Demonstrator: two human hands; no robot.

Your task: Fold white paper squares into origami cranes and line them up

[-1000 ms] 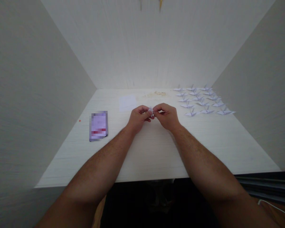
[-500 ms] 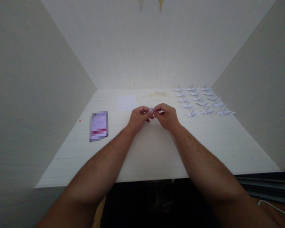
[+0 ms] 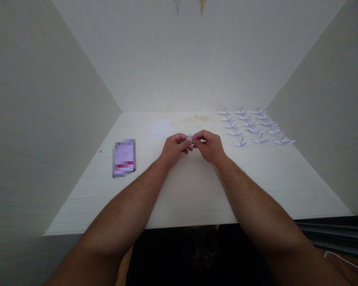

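Note:
My left hand [image 3: 173, 148] and my right hand [image 3: 210, 147] meet over the middle of the white table [image 3: 193, 190]. Both pinch a small folded piece of white paper [image 3: 190, 140] between thumbs and fingertips. Most of the paper is hidden by my fingers. Both hands are closed, knuckles up, just above the tabletop.
Several folded white paper cranes [image 3: 253, 126] stand in rows at the back right. A flat sheet of white paper [image 3: 160, 128] lies behind my hands. A purple and white packet [image 3: 124, 157] lies to the left. White walls close in the table on three sides.
The hands stay in place; the fingers shift slightly on the small paper, which shows a little less than one second ago.

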